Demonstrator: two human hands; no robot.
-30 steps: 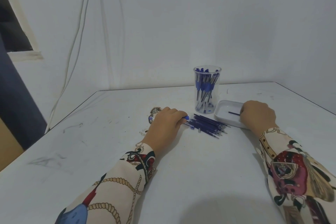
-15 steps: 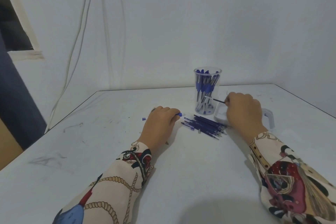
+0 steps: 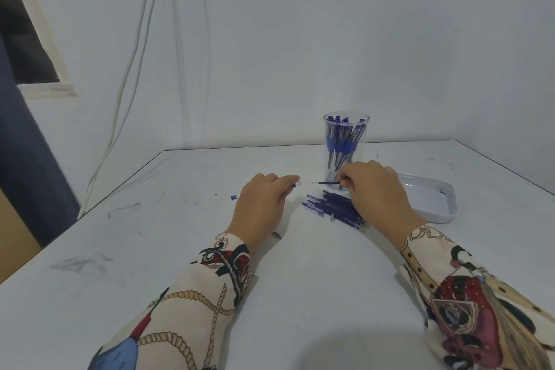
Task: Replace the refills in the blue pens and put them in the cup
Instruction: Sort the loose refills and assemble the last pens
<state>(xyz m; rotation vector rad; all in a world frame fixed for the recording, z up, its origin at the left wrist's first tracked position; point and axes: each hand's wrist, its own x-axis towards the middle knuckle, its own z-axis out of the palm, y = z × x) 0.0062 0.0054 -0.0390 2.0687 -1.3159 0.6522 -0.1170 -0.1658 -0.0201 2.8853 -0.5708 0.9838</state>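
Blue cap [image 3: 234, 197], loose, toward the table [image 3: 300, 294] left edge: may roll away if knocked. Left hand [image 3: 259, 207], palm down mid-table, fingers curled round a pen barrel [image 3: 295, 185], open end facing right. Refill [image 3: 329, 182], pinched at its rear by the right hand [image 3: 377, 192], tip just short of the barrel: slight misalignment would likely jam or bend it. Spare refills [image 3: 333, 207] piled beneath that hand, sleeve could scatter them. Cup [image 3: 346, 141] of finished pens behind, toward the far edge; white tray [image 3: 432, 204] toward the right edge
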